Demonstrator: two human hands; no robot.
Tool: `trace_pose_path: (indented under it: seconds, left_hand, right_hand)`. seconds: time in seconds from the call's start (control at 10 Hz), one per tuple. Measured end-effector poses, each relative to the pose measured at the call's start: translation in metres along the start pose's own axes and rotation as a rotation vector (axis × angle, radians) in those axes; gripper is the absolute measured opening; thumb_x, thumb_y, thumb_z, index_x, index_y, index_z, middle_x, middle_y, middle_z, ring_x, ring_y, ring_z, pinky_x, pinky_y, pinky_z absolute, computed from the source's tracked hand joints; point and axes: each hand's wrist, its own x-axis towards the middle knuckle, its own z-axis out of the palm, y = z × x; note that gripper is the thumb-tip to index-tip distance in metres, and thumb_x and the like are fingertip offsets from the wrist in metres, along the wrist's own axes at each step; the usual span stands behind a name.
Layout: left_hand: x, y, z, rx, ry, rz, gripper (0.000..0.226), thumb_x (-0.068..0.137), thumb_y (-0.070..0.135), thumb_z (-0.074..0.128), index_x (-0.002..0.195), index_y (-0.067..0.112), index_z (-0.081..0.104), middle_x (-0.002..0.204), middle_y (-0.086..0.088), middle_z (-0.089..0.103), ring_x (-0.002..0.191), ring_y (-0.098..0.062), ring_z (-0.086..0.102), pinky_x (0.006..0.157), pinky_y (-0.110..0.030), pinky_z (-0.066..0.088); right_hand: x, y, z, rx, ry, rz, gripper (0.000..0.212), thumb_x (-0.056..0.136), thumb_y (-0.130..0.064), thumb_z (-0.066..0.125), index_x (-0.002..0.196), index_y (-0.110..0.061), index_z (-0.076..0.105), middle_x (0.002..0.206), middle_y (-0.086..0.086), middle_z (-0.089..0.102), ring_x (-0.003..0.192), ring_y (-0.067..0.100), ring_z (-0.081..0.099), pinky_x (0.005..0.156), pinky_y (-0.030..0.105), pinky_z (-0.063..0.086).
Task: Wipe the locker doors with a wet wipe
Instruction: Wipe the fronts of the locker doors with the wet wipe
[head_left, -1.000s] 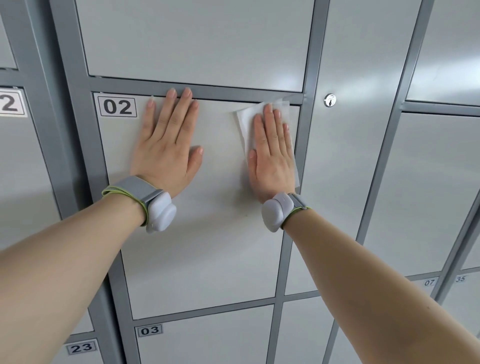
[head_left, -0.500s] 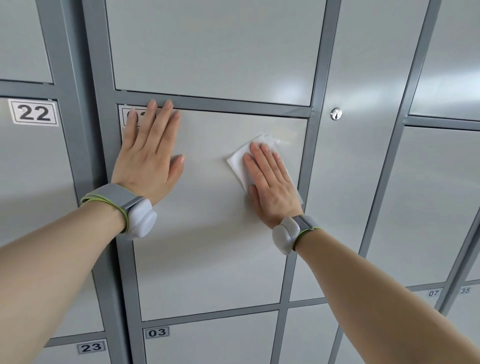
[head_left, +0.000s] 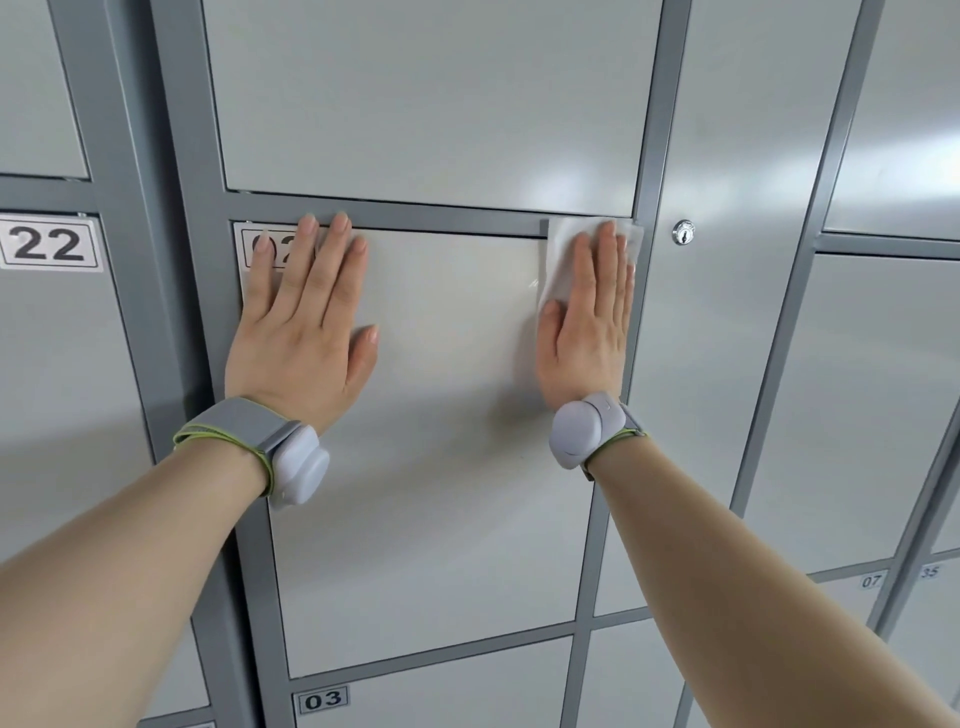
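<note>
The pale grey locker door (head_left: 441, 441) labelled 02 fills the middle of the head view. My left hand (head_left: 306, 322) lies flat on its upper left corner, fingers apart, partly covering the 02 label (head_left: 248, 249). My right hand (head_left: 589, 322) presses a white wet wipe (head_left: 561, 244) flat against the door's upper right corner; the wipe overlaps the grey frame bar above and the frame post on the right. Most of the wipe is hidden under my palm and fingers.
Dark grey frame bars (head_left: 644, 156) separate the doors. A round key lock (head_left: 683, 232) sits on the tall panel to the right. Door 22 (head_left: 49, 244) is at left, door 03 (head_left: 322, 700) below, doors 07 and 35 at lower right.
My right hand slid the wipe from the door's middle right up to its top right corner. My left hand stayed flat near the 02 label.
</note>
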Motion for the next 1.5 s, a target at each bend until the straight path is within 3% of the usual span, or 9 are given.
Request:
trace_pose_path:
  seconds: [0.4, 0.7, 0.9, 1.3, 1.5]
  left_hand:
    - [-0.001, 0.0, 0.0, 0.0, 0.031, -0.003, 0.06, 0.093, 0.027, 0.039, 0.145, -0.002, 0.028, 0.152, -0.019, 0.028, 0.141, -0.034, 0.017, 0.116, -0.047, 0.003]
    - [-0.001, 0.0, 0.0, -0.006, 0.018, 0.0, 0.061, 0.092, 0.027, 0.038, 0.145, -0.003, 0.028, 0.152, -0.019, 0.028, 0.141, -0.034, 0.017, 0.116, -0.046, 0.002]
    - [-0.001, -0.001, 0.0, 0.003, 0.033, 0.009, 0.061, 0.092, 0.027, 0.039, 0.144, -0.003, 0.03, 0.151, -0.019, 0.028, 0.141, -0.034, 0.017, 0.116, -0.047, 0.004]
    - [-0.001, -0.001, 0.0, -0.004, 0.024, 0.014, 0.062, 0.092, 0.026, 0.04, 0.144, -0.003, 0.028, 0.152, -0.02, 0.027, 0.141, -0.034, 0.017, 0.116, -0.046, 0.0]
    - [-0.002, -0.001, 0.001, 0.0, 0.028, 0.013, 0.062, 0.092, 0.026, 0.041, 0.145, -0.003, 0.028, 0.152, -0.02, 0.027, 0.141, -0.035, 0.017, 0.116, -0.048, 0.002]
  right_hand:
    - [-0.02, -0.019, 0.016, -0.085, -0.024, -0.308, 0.049, 0.092, -0.011, 0.034, 0.137, 0.007, 0.043, 0.145, 0.026, 0.039, 0.138, 0.036, 0.032, 0.118, 0.045, 0.021]
    - [-0.045, -0.011, 0.007, -0.04, -0.18, -0.55, 0.047, 0.09, -0.009, 0.042, 0.134, 0.005, 0.048, 0.144, 0.022, 0.041, 0.138, 0.035, 0.033, 0.117, 0.046, 0.023]
    - [-0.048, 0.001, 0.001, -0.037, -0.169, -0.503, 0.048, 0.089, -0.011, 0.042, 0.134, 0.005, 0.047, 0.144, 0.021, 0.04, 0.139, 0.034, 0.032, 0.117, 0.045, 0.022]
    - [-0.026, 0.007, 0.002, -0.104, -0.005, -0.132, 0.054, 0.087, -0.009, 0.036, 0.138, 0.006, 0.041, 0.148, 0.023, 0.035, 0.14, 0.032, 0.025, 0.12, 0.043, 0.014]
    - [-0.029, -0.003, 0.008, -0.127, 0.006, -0.115, 0.054, 0.087, -0.008, 0.035, 0.139, 0.006, 0.039, 0.148, 0.024, 0.034, 0.141, 0.032, 0.023, 0.12, 0.042, 0.013]
